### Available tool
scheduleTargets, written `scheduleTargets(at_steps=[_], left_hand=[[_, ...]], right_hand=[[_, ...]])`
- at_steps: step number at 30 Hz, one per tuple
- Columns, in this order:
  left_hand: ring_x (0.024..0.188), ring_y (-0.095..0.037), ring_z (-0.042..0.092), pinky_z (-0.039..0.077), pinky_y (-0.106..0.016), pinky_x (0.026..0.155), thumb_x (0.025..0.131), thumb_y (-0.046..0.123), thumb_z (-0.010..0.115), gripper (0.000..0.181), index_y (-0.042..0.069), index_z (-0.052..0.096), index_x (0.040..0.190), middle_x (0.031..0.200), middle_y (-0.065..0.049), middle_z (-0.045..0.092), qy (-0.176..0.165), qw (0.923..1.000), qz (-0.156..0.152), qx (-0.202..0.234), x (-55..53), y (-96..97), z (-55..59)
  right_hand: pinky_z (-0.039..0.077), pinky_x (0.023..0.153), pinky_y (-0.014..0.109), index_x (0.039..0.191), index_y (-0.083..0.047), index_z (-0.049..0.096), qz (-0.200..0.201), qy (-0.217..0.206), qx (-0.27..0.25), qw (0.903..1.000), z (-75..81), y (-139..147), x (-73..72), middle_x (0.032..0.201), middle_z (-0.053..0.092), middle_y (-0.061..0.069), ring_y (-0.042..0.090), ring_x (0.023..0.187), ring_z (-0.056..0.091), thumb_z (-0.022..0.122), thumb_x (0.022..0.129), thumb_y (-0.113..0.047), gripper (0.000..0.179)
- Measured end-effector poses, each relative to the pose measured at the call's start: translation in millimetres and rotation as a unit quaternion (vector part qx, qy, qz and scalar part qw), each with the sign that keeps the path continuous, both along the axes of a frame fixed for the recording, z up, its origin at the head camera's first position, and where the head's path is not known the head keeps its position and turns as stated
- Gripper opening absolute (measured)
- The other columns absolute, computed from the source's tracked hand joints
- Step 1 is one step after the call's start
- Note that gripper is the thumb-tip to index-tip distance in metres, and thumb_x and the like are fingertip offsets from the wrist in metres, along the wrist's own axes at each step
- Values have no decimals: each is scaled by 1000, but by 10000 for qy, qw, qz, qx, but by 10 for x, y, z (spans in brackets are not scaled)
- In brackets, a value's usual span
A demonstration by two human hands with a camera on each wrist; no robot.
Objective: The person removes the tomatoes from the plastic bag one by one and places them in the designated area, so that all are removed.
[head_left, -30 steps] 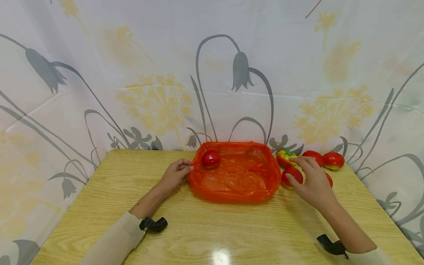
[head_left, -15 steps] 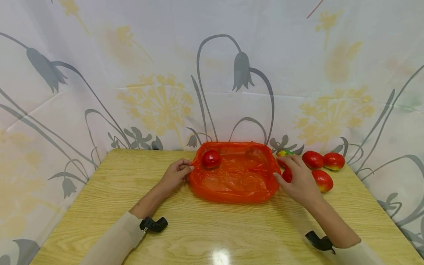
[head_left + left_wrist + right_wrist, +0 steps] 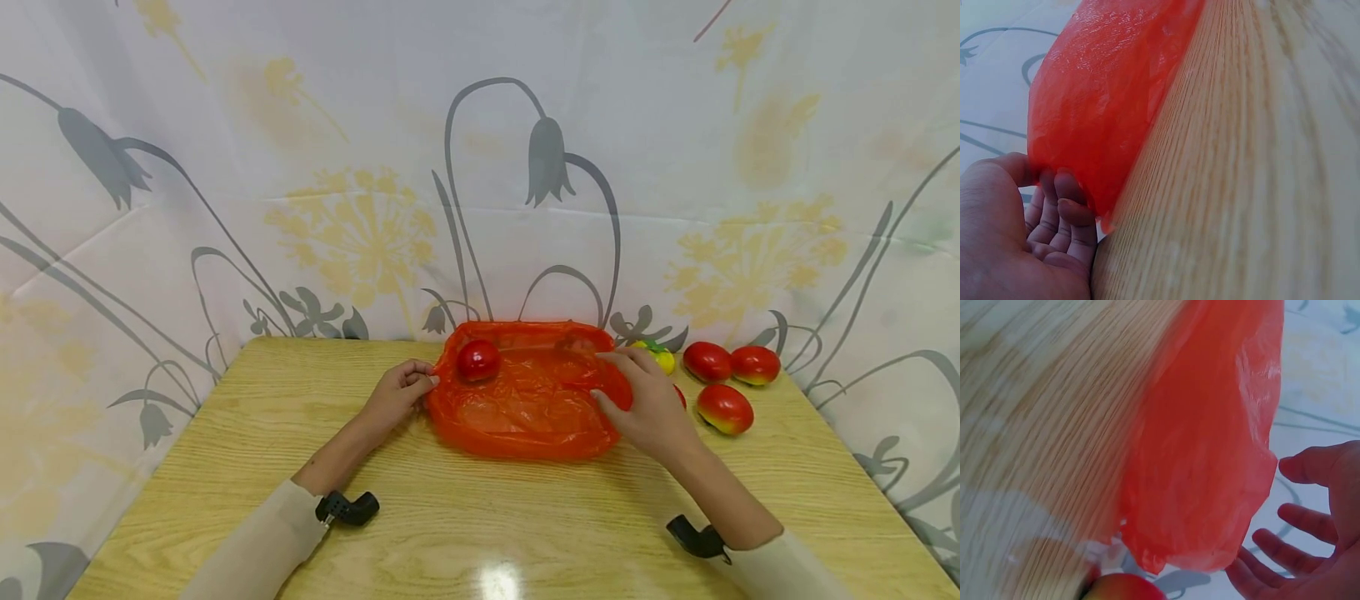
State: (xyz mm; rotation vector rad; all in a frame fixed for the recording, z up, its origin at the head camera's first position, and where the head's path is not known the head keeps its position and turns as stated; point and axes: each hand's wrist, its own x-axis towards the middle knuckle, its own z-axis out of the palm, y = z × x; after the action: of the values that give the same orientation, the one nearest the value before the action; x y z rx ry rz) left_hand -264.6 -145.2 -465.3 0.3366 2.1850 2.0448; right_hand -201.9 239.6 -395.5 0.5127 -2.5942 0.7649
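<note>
A red plastic bag (image 3: 525, 446) lies spread in a tray shape at the back of the wooden table, its edges standing up. One shiny red round fruit (image 3: 478, 361) sits inside, near the left end. My left hand (image 3: 397, 396) pinches the bag's left rim; the left wrist view shows the thumb and fingertips at the thin plastic (image 3: 1104, 94). Over the right end of the bag, my right hand (image 3: 648, 404) has its fingers spread with nothing between them. In the right wrist view, its thumb and fingertips are right beside the bag's edge (image 3: 1210, 456).
Several red-and-yellow fruits stand right of the bag, including an oval one (image 3: 725, 409) and two at the back, one of them a fruit (image 3: 756, 365) farthest right. A yellow fruit with a green top (image 3: 660, 357) is partly behind my right hand. A patterned cloth (image 3: 360, 167) hangs behind the table.
My right hand has moved left from above the fruits to the bag's right end, its fingers staying spread. The left hand has kept its place at the left rim.
</note>
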Motion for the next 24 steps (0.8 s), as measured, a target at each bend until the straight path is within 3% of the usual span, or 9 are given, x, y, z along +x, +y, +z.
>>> scheduleTargets(at_steps=[24], left_hand=[[75,-14,56,49,-22,67,105,9,61,25,-8,60,123,87,1,69,-1,10000,48,-69,-14,-6,-12]], right_hand=[[52,106,56,139,-7,65,324,-390,-126,9986,-3,-428,-130,139,57,15,37,124,59,82,91,-14,51]])
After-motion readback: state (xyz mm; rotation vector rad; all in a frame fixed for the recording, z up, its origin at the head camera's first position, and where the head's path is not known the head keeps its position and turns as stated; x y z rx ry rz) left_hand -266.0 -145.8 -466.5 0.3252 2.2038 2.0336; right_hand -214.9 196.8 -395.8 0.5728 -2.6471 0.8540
